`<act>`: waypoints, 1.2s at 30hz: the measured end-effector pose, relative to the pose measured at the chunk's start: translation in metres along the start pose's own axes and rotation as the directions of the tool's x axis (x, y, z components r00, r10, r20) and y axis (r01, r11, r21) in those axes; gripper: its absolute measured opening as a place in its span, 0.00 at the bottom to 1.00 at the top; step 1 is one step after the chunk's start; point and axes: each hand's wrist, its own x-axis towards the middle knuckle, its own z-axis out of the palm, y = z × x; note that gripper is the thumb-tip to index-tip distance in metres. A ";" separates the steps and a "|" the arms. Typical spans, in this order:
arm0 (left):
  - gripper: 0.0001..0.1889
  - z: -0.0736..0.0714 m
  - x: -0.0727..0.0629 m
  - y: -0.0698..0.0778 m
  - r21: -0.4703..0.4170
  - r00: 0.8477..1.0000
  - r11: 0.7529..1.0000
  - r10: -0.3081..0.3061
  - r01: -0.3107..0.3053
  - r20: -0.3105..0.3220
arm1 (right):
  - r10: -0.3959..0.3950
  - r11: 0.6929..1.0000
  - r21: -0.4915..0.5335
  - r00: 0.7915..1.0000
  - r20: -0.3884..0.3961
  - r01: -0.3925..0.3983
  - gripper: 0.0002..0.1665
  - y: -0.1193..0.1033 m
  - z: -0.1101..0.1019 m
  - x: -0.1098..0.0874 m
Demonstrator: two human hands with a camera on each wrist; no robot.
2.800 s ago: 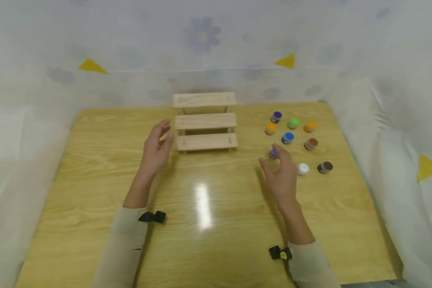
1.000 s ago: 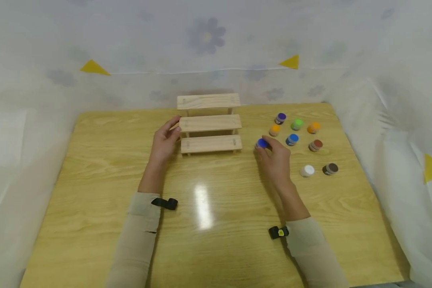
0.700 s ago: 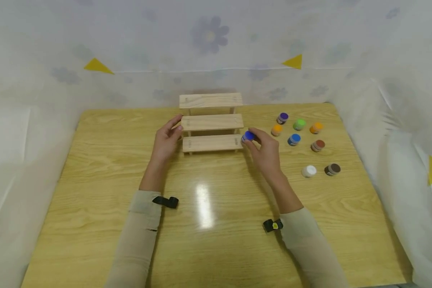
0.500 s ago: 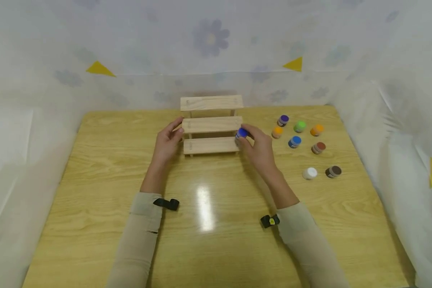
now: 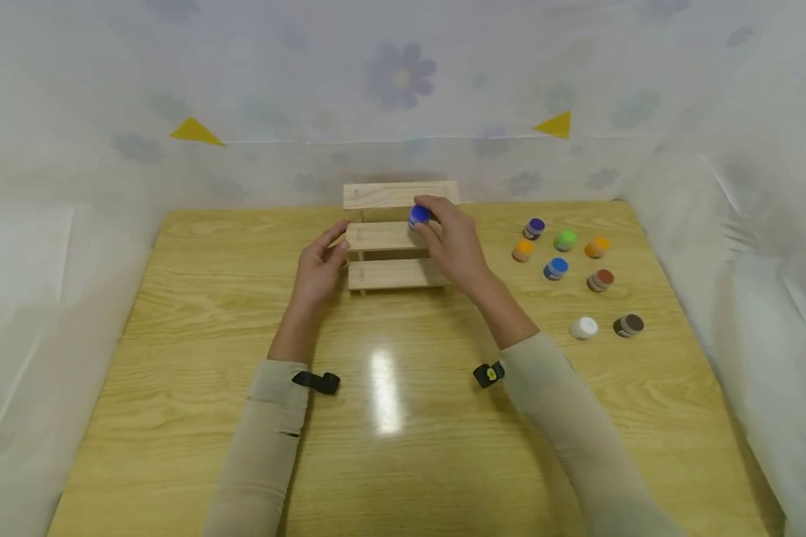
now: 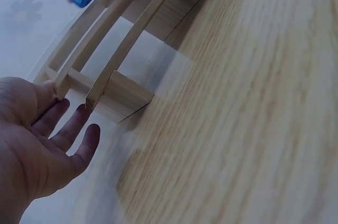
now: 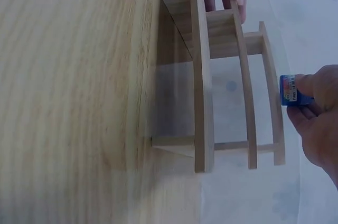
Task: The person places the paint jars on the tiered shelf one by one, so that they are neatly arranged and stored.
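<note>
A three-step wooden display rack point(image 5: 392, 274) stands at the back of the table. At its left side, my left hand point(image 5: 314, 274) holds the end of the middle step between thumb and fingers; the left wrist view shows fingertips on the step ends of the rack point(image 6: 100, 84). My right hand point(image 5: 462, 250) pinches a small paint jar with a blue-violet lid point(image 5: 418, 216) between thumb and fingers. That jar is in the air over the rack's upper steps; in the right wrist view the labelled jar point(image 7: 289, 90) appears close to the top step, contact unclear.
To the right of the rack, several paint jars stand apart on the table: purple point(image 5: 533, 228), green point(image 5: 566, 239), orange point(image 5: 598, 247), another orange point(image 5: 522, 250), blue point(image 5: 556, 268), red-brown point(image 5: 601, 280), white point(image 5: 583, 328) and dark brown point(image 5: 628, 324). A patterned cloth wall point(image 5: 275, 171) rises behind.
The right hand has picked the blue-violet-lidded jar off the table and carried it left and up over the rack. The left hand has moved right onto the rack's left end.
</note>
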 end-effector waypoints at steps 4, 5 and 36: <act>0.26 -0.001 0.002 -0.006 0.013 1.000 1.000 0.028 -0.028 -0.014 | -0.029 1.000 0.009 1.000 0.012 0.029 0.26 -0.002 0.013 0.019; 0.26 -0.001 0.003 -0.006 0.014 0.999 0.999 0.032 -0.032 -0.014 | -0.036 0.999 0.021 0.999 0.013 0.036 0.27 -0.003 0.016 0.023; 0.25 0.020 0.006 -0.005 0.000 0.999 1.000 0.019 -0.019 -0.027 | 0.009 1.000 0.025 0.998 0.068 -0.011 0.32 -0.005 0.042 0.067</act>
